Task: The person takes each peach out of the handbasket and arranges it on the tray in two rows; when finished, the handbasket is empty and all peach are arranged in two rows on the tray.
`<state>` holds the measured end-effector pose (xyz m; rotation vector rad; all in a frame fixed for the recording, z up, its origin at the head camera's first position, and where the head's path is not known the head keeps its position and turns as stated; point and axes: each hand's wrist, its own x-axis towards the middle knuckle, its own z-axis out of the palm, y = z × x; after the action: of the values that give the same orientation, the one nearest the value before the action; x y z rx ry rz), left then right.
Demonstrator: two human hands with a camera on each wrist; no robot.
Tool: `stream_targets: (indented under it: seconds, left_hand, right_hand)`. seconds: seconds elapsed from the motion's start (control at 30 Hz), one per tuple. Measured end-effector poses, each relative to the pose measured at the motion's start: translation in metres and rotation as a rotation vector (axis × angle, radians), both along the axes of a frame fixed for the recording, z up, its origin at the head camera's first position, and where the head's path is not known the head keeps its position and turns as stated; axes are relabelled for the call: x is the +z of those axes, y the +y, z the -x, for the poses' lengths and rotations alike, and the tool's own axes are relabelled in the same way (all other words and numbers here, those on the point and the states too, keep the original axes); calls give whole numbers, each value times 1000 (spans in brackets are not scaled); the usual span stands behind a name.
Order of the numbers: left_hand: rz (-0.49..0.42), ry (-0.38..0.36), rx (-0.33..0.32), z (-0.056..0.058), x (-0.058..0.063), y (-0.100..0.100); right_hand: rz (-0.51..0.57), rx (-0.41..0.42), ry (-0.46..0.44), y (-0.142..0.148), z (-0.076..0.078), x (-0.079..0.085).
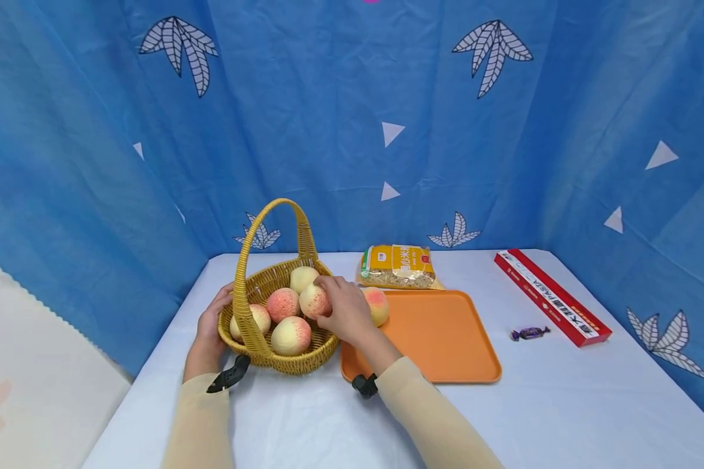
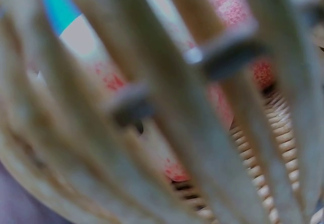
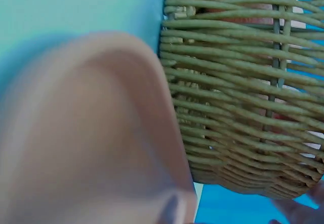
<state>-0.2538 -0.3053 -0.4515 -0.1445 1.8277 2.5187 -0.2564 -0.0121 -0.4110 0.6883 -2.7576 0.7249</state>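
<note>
A yellow wicker basket (image 1: 293, 363) with a tall arched handle holds several peaches. My right hand (image 1: 346, 311) reaches over its right rim. Fingers and thumb grip a cream-and-pink peach (image 1: 313, 301) there, beside another pale peach (image 1: 304, 277). At the basket's left side, my left hand (image 1: 213, 322) holds the rim and outer wall; part of its grip is hidden. Close up, the left wrist view shows the basket's ribs (image 2: 167, 97) with peaches behind them. In the right wrist view, the woven wall (image 3: 238, 92) stands next to the tray's rim (image 3: 116, 41).
An orange tray (image 1: 440, 339) lies right of the basket, with one peach (image 1: 378, 306) at its back-left corner. Behind it sits a yellow pasta bag (image 1: 397, 266). Farther right are a purple-wrapped candy (image 1: 530, 333) and a long red pasta box (image 1: 551, 296). Blue curtains enclose the table.
</note>
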Motion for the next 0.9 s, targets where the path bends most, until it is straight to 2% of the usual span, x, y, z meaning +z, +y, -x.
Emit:
stream_targets:
  seconds: [0.23,0.47,0.73,0.9]
  left_hand:
    - [-21,2,-1,0,-1,-2]
    - [-23,-1,-3,2,0,-1]
    - [-8,10,-14,2,0,-1]
    - [-24,3,-13,1,1,-1]
  right_hand:
    - [146,11,-3,3,-6,-5]
    - [255,66,-21,8,-10,-7]
    - [502,116,-74,18,-17,-3]
    - [660,140,-151,28,-18,-1]
